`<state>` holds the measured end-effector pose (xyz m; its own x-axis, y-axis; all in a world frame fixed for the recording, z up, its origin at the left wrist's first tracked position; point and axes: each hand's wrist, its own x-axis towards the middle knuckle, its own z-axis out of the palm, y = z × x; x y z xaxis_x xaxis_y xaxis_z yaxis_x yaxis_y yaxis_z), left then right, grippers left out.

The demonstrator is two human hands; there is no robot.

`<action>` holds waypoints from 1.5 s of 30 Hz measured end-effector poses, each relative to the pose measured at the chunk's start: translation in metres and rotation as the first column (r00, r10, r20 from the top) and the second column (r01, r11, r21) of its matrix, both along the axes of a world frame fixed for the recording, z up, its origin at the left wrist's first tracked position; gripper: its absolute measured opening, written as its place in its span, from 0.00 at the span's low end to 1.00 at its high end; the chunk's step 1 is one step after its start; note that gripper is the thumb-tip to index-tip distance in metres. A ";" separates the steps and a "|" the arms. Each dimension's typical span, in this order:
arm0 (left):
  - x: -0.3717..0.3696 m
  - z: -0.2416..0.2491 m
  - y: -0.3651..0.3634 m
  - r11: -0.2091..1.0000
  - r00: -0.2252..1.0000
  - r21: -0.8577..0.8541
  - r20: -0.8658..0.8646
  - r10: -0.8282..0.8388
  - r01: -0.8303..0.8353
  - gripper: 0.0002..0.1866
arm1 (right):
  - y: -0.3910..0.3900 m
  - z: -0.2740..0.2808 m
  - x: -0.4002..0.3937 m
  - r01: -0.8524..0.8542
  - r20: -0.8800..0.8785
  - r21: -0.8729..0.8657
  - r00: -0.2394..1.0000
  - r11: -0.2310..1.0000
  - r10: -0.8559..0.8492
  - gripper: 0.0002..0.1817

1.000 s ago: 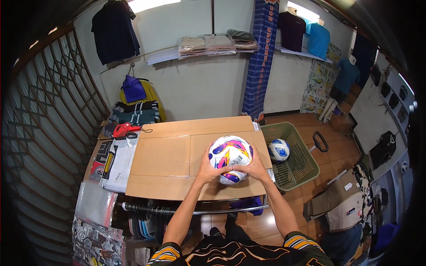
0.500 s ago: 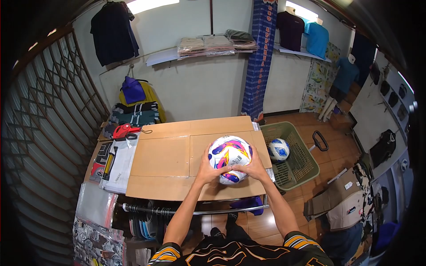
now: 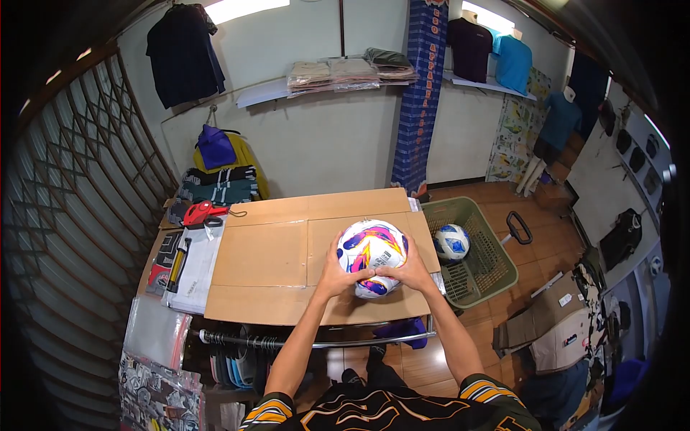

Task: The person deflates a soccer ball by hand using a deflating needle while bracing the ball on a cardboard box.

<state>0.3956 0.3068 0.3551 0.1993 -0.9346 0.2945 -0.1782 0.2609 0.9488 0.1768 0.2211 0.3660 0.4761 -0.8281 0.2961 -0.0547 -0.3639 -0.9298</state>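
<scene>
A white soccer ball [image 3: 374, 248] with pink, purple and orange patches is held between both my hands, over the right part of a flattened cardboard sheet [image 3: 262, 251]. My left hand [image 3: 336, 274] presses against the ball's left side, and my right hand [image 3: 411, 269] grips its right side. The two thumbs meet across the near face of the ball, close to some dark print. My other fingers curve around the sides and are partly hidden behind it.
Right of the table stands a green plastic basket [image 3: 496, 276] holding a white and blue ball [image 3: 451, 243]. A yellow and black hand pump [image 3: 178, 266] and a red tool [image 3: 203, 212] lie at the table's left. Below the front edge runs a metal clothes rail [image 3: 323, 345].
</scene>
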 end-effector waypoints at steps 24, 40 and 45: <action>-0.002 0.004 0.002 0.999 0.997 0.005 0.066 0.036 -0.036 0.69 | 0.002 -0.005 -0.001 0.002 0.047 -0.004 0.999 1.000 -0.002 0.63; -0.005 0.007 0.004 0.998 0.994 -0.002 0.092 0.062 -0.063 0.68 | 0.004 -0.005 -0.001 0.007 0.074 -0.021 0.997 1.000 -0.006 0.61; -0.005 0.002 0.003 0.997 0.991 -0.003 0.108 0.078 -0.078 0.67 | 0.004 -0.005 -0.002 0.010 0.064 -0.016 0.998 1.000 -0.009 0.60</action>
